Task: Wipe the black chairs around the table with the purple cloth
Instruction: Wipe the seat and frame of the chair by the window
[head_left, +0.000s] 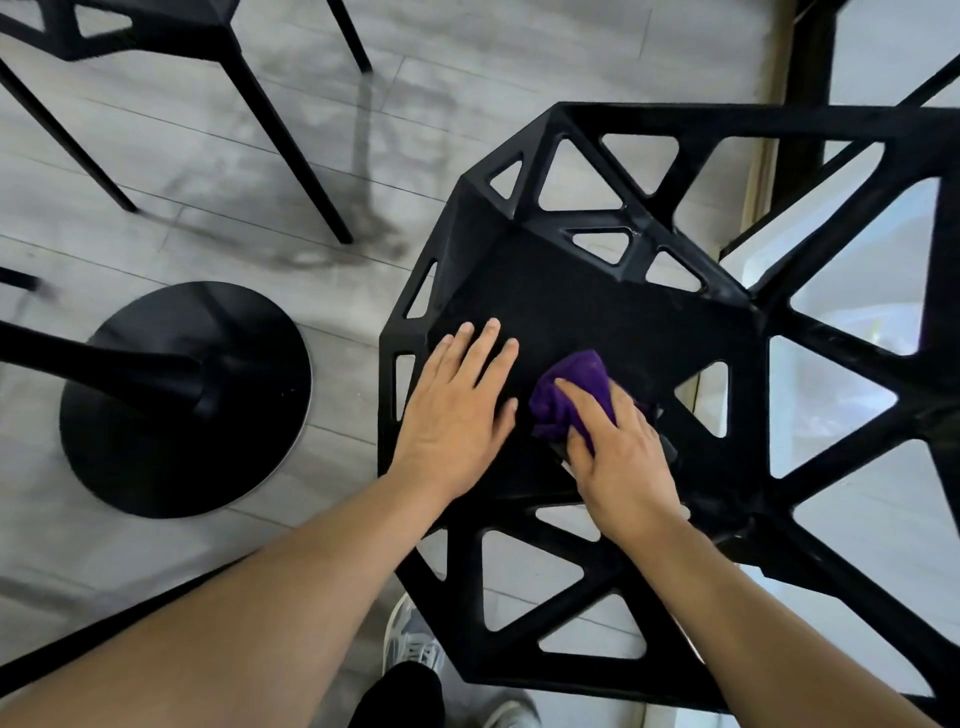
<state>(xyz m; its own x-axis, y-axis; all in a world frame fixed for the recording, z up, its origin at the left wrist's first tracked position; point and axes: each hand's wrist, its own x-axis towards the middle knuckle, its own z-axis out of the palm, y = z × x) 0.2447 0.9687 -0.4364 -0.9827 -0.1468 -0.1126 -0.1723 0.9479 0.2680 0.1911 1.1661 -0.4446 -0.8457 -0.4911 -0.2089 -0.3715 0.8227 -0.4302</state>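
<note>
- While a person bent over a black chair (597, 306), the right hand (618, 457) pressed the bunched purple cloth (571, 395) onto the middle of its seat, fingers curled over the cloth.
- The left hand (457, 410) lay flat at the cloth's nine o'clock, fingers straight, slightly spread, holding nothing.
- The work looked part-done at best: this chair's lattice back at three o'clock likely awaited wiping.
- So, probably, did a second chair (156, 31) at eleven o'clock, beyond the table base (182, 415).

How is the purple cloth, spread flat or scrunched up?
Scrunched up. The purple cloth bulges as a wrinkled lump on the black chair seat, with the right hand holding it from on top.
</note>
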